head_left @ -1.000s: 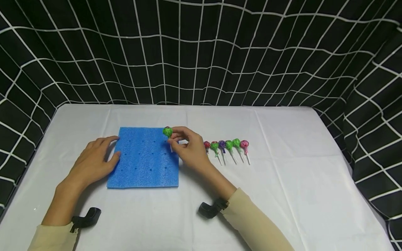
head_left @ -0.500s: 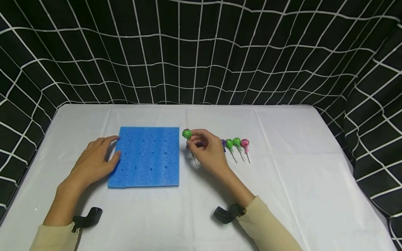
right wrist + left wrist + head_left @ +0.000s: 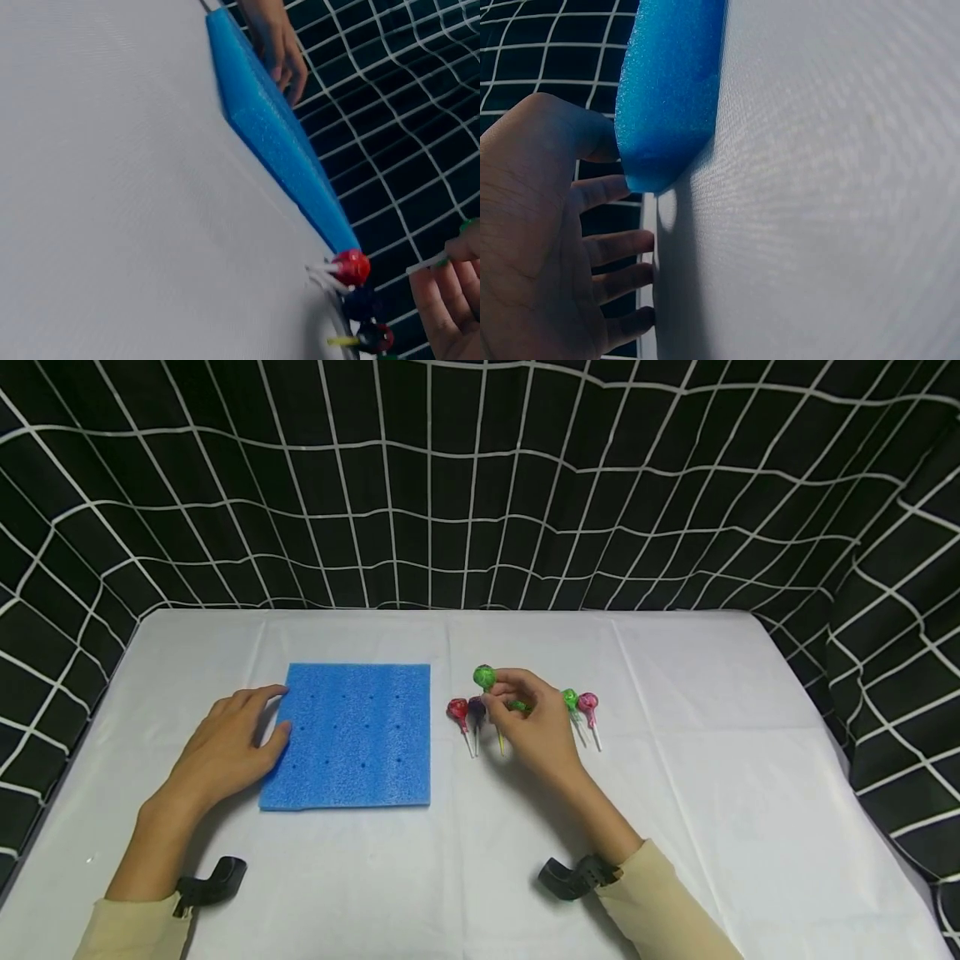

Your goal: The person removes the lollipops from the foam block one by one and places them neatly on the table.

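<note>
My right hand [image 3: 543,727] pinches a green-wrapped lollipop [image 3: 484,676] upright between thumb and fingers, above a row of lollipops. In the right wrist view its white stick [image 3: 426,262] points out from under the thumb. The row behind and below that hand includes a red lollipop [image 3: 458,709], a dark purple one [image 3: 476,708], a green one [image 3: 570,699] and a pink one [image 3: 588,703]; the hand hides part of it. At the left, my left hand [image 3: 221,747] rests with spread fingers against the edge of a blue foam block [image 3: 345,743] dotted with small holes.
A white cloth [image 3: 360,885] covers the table under everything. Black fabric with a white grid [image 3: 450,485] hangs behind the table and along both sides. Each wrist carries a black camera mount, such as the one on the right [image 3: 573,877].
The right hand has moved right with the green lollipop, from over the foam block's right edge to over the lollipop row. The left hand and the block have stayed put.
</note>
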Available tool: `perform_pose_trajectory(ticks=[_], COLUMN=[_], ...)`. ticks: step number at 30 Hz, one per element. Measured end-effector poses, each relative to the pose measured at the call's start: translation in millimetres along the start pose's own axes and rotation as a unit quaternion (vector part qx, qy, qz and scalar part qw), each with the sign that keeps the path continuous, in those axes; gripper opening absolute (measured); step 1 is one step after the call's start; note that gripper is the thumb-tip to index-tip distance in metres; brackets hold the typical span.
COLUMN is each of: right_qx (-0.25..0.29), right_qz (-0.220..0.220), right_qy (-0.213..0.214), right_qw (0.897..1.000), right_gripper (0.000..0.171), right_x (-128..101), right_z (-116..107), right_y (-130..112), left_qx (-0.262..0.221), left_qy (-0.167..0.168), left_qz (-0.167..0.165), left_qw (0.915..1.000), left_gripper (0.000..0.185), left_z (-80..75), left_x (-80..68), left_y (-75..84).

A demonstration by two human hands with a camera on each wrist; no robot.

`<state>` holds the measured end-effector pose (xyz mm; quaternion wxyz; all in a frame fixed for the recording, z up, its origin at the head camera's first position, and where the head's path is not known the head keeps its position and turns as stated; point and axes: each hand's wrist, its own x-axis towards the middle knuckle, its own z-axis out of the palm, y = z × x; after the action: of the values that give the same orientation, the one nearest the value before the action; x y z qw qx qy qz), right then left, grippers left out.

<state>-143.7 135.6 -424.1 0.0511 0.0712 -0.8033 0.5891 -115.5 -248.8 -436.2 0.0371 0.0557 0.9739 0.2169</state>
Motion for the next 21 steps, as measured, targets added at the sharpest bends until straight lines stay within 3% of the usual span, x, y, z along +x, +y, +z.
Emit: perform_pose_trajectory(ticks=[10,21], right_qx=[-0.036,-0.038], right_qz=[0.011,0.032], right_qy=[0.008,0.031], right_qw=[0.999,0.998], right_gripper=[0.026,0.026], right_x=[-8.9,-13.8], right_z=[-27.9,-46.7], right_y=[10.8,17.9], left_qx=[0.002,0.001], left_qy=[0.004,0.004], left_qz=[0.000,-0.001], left_qw=[1.0000,1.0000], left_gripper=[0.060,0.060], left_z=[0.2,0.9], left_x=[0.1,-0.8], left_y=[1.0,0.5])
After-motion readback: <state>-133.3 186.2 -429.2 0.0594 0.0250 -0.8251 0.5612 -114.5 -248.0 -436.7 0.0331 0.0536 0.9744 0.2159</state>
